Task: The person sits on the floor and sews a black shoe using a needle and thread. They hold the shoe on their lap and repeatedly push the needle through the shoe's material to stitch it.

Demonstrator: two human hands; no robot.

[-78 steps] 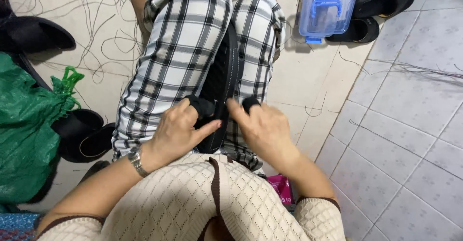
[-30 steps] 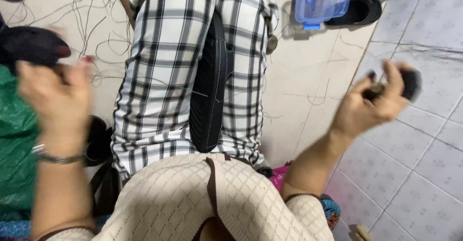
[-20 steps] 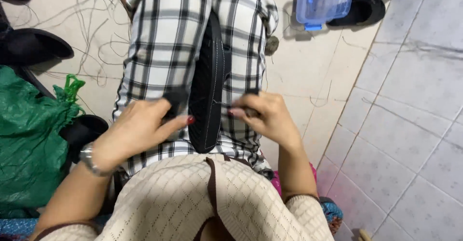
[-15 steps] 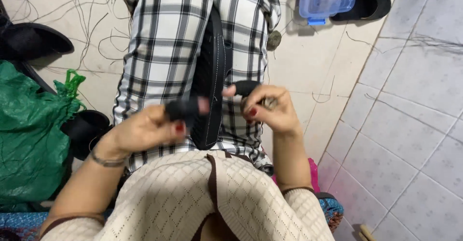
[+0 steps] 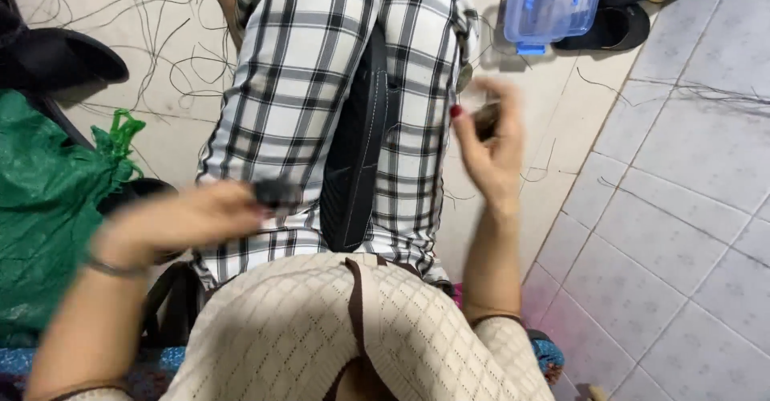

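Left hand (image 5: 188, 220) fingers pinch a dark piece (image 5: 277, 192) — right hand (image 5: 489, 148) apart.

The left hand (image 5: 188, 220) lies low over the left thigh, blurred, its fingers curled closed around something small and dark, a thin band on the wrist. The forearm runs back toward the lower left corner. The right hand (image 5: 489, 148) is raised off the right knee, fingers bent and pinched together near a red-nailed thumb, blurred too, forearm rising steeply from the elbow.
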